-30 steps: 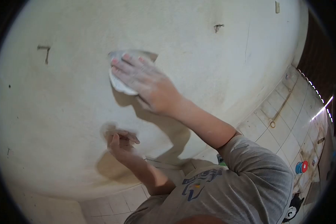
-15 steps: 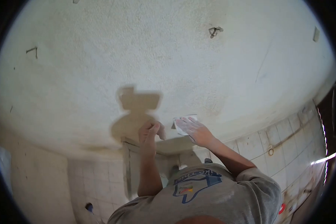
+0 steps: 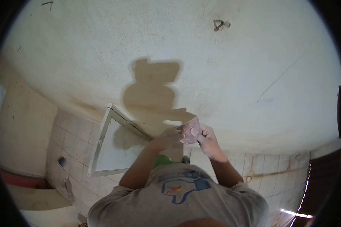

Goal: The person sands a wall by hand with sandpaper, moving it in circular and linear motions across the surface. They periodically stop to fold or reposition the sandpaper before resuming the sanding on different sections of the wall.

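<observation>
A small piece of sandpaper (image 3: 191, 129) is held between my two hands in front of my chest, its reddish-brown side showing. My left hand (image 3: 168, 138) is closed on its left edge, the thumb lying on its face and the other fingers mostly hidden. On the right edge my right hand (image 3: 207, 142) grips it, thumb in front and fingers behind. Beyond the hands rises a rough, whitish wall (image 3: 231, 83), with the shadow of my head and hands on it.
A pale framed panel (image 3: 121, 145) leans below the wall at the left. Floor tiles (image 3: 77, 130) lie around it. A metal fitting (image 3: 220, 25) sticks out of the wall above. A yellowish ring (image 3: 249, 178) lies on the tiles at the right.
My right hand has come off the wall with the sandpaper, which now shows its brown side. My left hand has moved right and taken its other edge. The view has shifted.
</observation>
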`<state>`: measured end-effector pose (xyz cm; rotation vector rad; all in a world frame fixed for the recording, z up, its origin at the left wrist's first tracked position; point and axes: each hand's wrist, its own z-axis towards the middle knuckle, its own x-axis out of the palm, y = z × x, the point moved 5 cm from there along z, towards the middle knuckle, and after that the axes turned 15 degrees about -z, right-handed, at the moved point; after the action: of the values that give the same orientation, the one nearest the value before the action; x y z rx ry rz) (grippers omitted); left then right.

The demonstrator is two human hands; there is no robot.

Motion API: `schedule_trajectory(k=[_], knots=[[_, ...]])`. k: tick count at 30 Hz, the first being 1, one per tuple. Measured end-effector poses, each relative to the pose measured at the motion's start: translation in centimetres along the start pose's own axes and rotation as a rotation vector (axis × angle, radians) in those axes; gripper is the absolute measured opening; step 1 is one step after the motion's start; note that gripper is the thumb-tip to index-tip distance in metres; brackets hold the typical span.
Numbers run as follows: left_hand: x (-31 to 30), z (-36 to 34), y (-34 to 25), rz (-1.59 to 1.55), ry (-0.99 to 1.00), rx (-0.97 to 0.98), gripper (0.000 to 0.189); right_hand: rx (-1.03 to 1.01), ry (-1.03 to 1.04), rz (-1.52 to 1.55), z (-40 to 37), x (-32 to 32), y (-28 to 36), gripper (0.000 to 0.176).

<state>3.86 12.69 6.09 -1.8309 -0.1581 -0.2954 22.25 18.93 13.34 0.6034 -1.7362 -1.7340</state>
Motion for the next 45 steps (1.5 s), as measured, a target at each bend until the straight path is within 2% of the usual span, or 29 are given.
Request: schedule_trajectory(k=[1, 3, 5, 6, 8, 9, 12, 14, 16, 18, 21, 22, 23, 25, 26, 28, 31, 34, 36, 37, 39, 42, 45], knots=[[0.9, -1.0, -3.5, 0.04, 0.029, 0.014, 0.042, -0.061, -0.018, -0.089, 0.3, 0.2, 1.9, 0.025], [3.1, -3.9, -11.7, 0.071, -0.086, 0.324, 0.009, -0.158, -0.076, -0.259, 0.3, -0.1, 3.1, 0.024], [2.1, -7.3, -17.2, 0.131, -0.362, 0.52, 0.014, -0.255, -0.203, -0.421, -0.8, 1.4, 6.1, 0.023], [2.4, -8.7, -20.0, 0.011, -0.564, 0.787, 0.015, -0.279, -0.233, -0.4, -1.1, 1.4, 5.3, 0.026], [1.8, -10.9, -24.3, 0.168, -0.822, 1.107, 0.018, -0.216, -0.279, -0.252, -2.1, 1.9, 3.1, 0.024], [1.4, -10.5, -25.8, 0.389, -0.825, 1.18, 0.022, -0.188, -0.304, -0.181, -2.6, 2.0, 2.1, 0.024], [1.2, -5.8, -27.0, 0.899, -0.744, 1.474, 0.037, -0.118, -0.24, -0.558, -3.1, 1.6, 0.0, 0.025], [2.7, -1.3, -25.1, 1.27, -0.855, 1.423, 0.047, -0.087, -0.208, -0.56, -3.2, 1.3, -0.8, 0.024], [2.7, -0.1, -21.4, 1.097, -0.83, 1.376, 0.056, -0.019, -0.134, -0.588, -4.0, 0.9, -1.7, 0.024], [2.2, 1.3, -17.1, 0.982, -0.822, 1.272, 0.057, 0.058, -0.029, -0.631, -4.4, 0.6, -2.4, 0.024], [2.4, 0.2, -13.1, 0.939, -0.796, 1.118, 0.051, 0.172, 0.11, -0.635, -4.2, 1.2, -3.5, 0.025], [2.3, -0.2, -12.8, 0.948, -0.785, 1.082, 0.048, 0.13, 0.117, -0.667, -4.1, 1.8, -3.4, 0.022], [1.8, -1.1, -13.3, 0.848, -0.794, 1.085, 0.044, 0.075, 0.12, -0.699, -3.9, 2.3, -2.7, 0.021], [2.1, -5.8, -18.6, 0.666, -0.78, 1.102, 0.039, 0.002, 0.121, -0.69, -2.7, 2.9, -1.9, 0.019], [2.8, -8.4, -22.3, 0.83, -0.788, 1.268, 0.04, 0.002, 0.128, -0.645, -2.4, 3.4, -1.9, 0.019], [3.1, -10.7, -27.1, 0.989, -0.819, 1.408, 0.043, -0.019, 0.163, -0.502, -1.7, 3.9, -3.8, 0.018], [1.9, -8.2, -29.0, 0.963, -0.808, 1.322, 0.051, 0.072, 0.084, -0.329, -0.2, 5.2, -4.5, 0.018], [1.9, -3.4, -29.7, 0.976, -0.645, 1.252, 0.061, 0.131, 0.08, -0.385, 0.0, 5.2, -5.8, 0.02], [1.6, -2.6, -26.7, 1.03, -0.609, 1.202, 0.068, 0.138, 0.096, -0.404, -1.2, 4.6, -6.0, 0.022], [1.1, -2.5, -25.8, 0.957, -0.572, 1.176, 0.068, 0.123, 0.099, -0.423, -1.0, 4.1, -6.0, 0.023], [0.6, -2.4, -23.3, 0.803, -0.523, 1.145, 0.068, 0.318, 0.087, -0.555, -1.1, 2.8, -6.9, 0.025], [0.0, -0.5, -18.6, 0.692, -0.506, 1.083, 0.067, 0.551, -0.086, -0.419, -1.2, 1.4, -6.8, 0.025], [-1.8, 1.1, -16.2, 0.762, -0.488, 1.016, 0.065, 0.544, -0.202, -0.68, -0.3, 0.0, -7.5, 0.025]])
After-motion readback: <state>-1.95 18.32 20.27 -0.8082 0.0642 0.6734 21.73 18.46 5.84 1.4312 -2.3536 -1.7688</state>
